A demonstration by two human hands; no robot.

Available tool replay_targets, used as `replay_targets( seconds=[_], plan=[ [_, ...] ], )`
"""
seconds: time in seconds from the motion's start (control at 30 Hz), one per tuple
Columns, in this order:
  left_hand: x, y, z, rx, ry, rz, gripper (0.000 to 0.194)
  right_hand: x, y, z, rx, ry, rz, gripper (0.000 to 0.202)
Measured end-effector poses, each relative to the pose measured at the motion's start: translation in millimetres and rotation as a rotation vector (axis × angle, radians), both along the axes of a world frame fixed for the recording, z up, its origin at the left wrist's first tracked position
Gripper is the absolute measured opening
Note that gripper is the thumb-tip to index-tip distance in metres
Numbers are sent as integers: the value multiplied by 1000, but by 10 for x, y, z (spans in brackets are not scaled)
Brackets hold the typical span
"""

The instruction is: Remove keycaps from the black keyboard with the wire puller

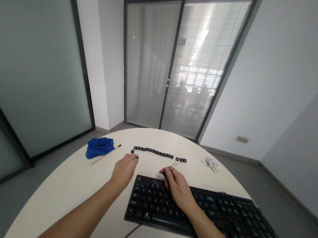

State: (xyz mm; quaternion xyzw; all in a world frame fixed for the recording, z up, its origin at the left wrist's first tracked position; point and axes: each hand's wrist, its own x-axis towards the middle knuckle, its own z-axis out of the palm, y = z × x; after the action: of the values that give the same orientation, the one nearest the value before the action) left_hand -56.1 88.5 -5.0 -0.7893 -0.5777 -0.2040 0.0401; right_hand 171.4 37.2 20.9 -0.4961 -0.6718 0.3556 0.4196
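Observation:
A black keyboard lies across the near part of the round table, and some of its top row is hidden by my right hand. That hand is closed around a wire keycap puller, whose thin loops hang over the keyboard's upper left. Beyond the keyboard, my left hand is pinched on a small dark keycap at its fingertips. Just past these fingers sits a single loose keycap. A line of loose black keycaps runs to the right, with several more after a gap.
A crumpled blue cloth rests on the left of the white table, beside a thin brush. Crumpled white tissue lies at the right. The keyboard's cable trails toward the near edge.

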Motion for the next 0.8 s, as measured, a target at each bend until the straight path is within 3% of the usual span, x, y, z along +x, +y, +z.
replay_targets(
  seconds=[0.3,0.63,0.8],
  plan=[
    [-73,148,-117,49,32,1,29,-6,-3,2,-15,22,10,43],
    [-19,123,-17,125,97,-13,28,4,-5,-3,-18,18,17,43],
    [1,75,-30,85,84,-15,29,6,-2,-3,-20,21,14,44]
  ],
)
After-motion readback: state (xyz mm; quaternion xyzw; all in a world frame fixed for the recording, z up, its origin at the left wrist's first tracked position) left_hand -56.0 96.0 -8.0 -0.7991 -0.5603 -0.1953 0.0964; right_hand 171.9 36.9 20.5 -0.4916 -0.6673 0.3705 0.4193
